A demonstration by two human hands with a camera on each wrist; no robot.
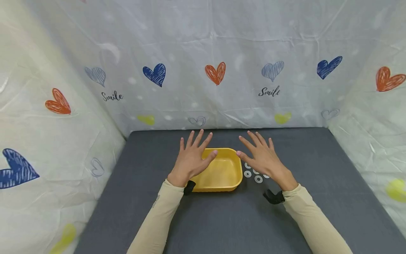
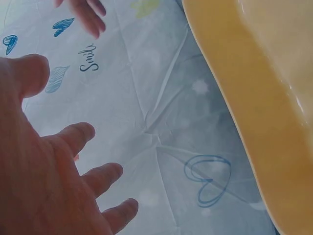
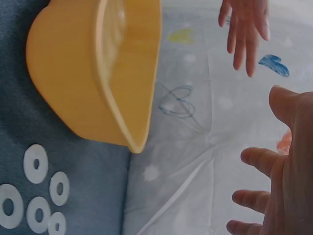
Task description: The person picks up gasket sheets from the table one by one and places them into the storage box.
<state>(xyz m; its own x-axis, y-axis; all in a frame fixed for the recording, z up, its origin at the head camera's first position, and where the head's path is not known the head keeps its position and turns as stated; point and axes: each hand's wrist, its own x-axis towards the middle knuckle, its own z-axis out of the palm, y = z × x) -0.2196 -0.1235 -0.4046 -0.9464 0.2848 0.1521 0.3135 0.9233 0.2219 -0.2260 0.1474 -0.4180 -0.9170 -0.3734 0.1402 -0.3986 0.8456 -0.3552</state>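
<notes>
A yellow rectangular tub (image 1: 222,173) stands on the dark table, and no contents show inside it. Above its left side my left hand (image 1: 191,158) hovers with fingers spread, holding nothing. My right hand (image 1: 263,158) is held in the air to the right of the tub, its fingers also spread and its grasp bare. Beneath and beside the right hand lie several flat white rings (image 1: 258,179), like washers; the hand partly hides them in the head view. In the right wrist view the rings (image 3: 35,164) lie apart from one another, close to the tub's wall (image 3: 63,73).
The dark grey tabletop (image 1: 228,225) reaches back to a white curtain (image 1: 190,42) printed with hearts and the word Smile. More of this sheeting hangs at the left and right sides. Each wrist wears a black strap (image 1: 273,197).
</notes>
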